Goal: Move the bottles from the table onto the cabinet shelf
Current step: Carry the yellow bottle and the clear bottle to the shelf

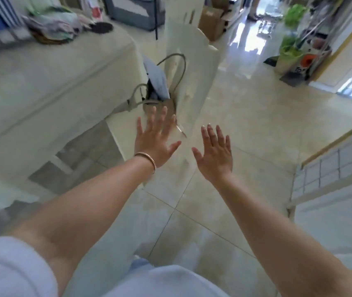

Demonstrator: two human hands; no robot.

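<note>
Oddly, no bottles showed anywhere in your view, and no cabinet shelf could be made out either, so where the bottles stood could not be told. How much of the task was done could not be judged from this; nothing pointed to a bottle already moved, and by my reading you were between places, not at a pick or a set-down.

Your left hand [156, 139] had a wide-open grip, fingers straight and spread, holding nothing, and so did your right hand [214, 153]; both hung in the air above the tiled floor [245, 116].

To your left ran a cloth-covered surface [42, 82] with blurred clutter at its far end, and a bag [160, 86] with looped handles stood beside it.
</note>
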